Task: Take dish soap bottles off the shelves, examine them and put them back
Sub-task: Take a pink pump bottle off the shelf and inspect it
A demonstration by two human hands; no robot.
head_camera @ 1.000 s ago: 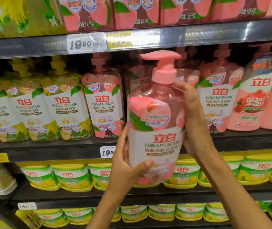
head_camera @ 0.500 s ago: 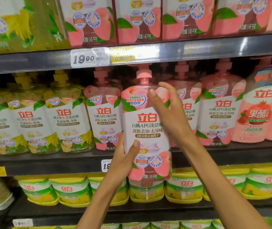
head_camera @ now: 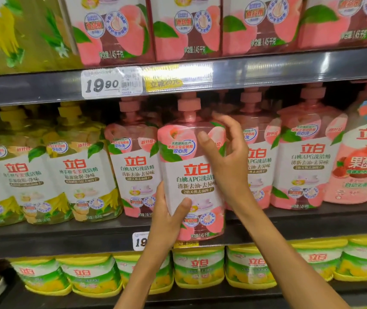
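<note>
Now: peach soap bottle (head_camera: 191,175) going back into its gap on the middle shelf (head_camera: 66,239).

Nearest the bottle, the left hand (head_camera: 167,217) grips its lower left side, thumb across the label, fingers hidden behind. The right hand (head_camera: 227,157) lies on the upper right shoulder, fingers spread and loosening, thumb resting on the front; the hold looks light. A second ago the bottle was held out clear of the shelf, pump in full view; its pump is now tucked under the price rail (head_camera: 267,70) and its base sits at the shelf lip, slightly overhanging. Judged: the return is nearly done, one push inward remains. Behind the bottle stand matching pink bottles (head_camera: 133,166); left of it, yellow bottles (head_camera: 82,172).
</note>
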